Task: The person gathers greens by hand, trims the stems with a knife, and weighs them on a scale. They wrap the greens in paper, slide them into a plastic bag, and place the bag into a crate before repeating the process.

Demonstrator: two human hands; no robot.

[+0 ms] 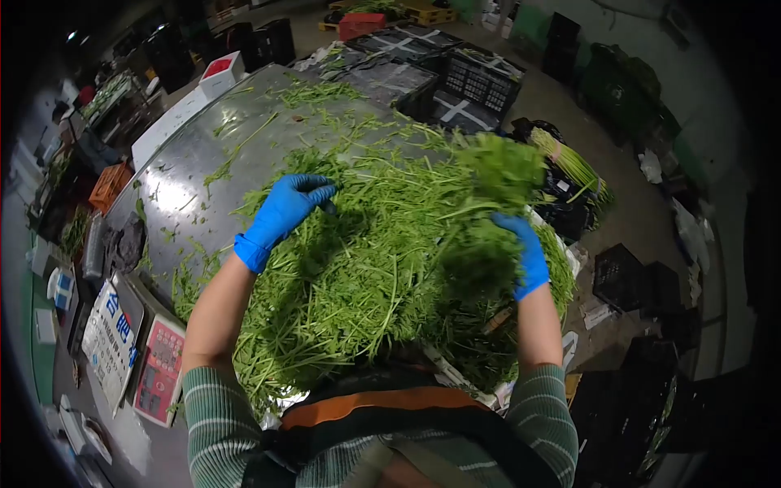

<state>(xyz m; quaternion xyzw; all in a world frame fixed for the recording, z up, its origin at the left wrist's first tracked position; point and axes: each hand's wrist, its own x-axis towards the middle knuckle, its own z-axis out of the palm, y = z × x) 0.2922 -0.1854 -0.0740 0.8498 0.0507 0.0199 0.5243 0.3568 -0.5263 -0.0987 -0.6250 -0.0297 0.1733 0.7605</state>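
A large heap of leafy greens (366, 244) with thin stems covers the near part of a metal table (195, 163). My right hand (525, 254), in a blue glove, grips a bunch of leafy greens (500, 175) at the heap's right side; the bunch is blurred by motion. On the heap's upper left is my left hand (289, 207), also gloved in blue. Its fingers are curled together in a pinch, and whatever lies between them is hidden.
Black crates (480, 81) with taped covers stand beyond the table. A tied bundle of green stalks (569, 163) lies on black plastic at the right. Printed boxes (159, 370) lean at the left, near an orange crate (110, 187). Loose sprigs litter the metal.
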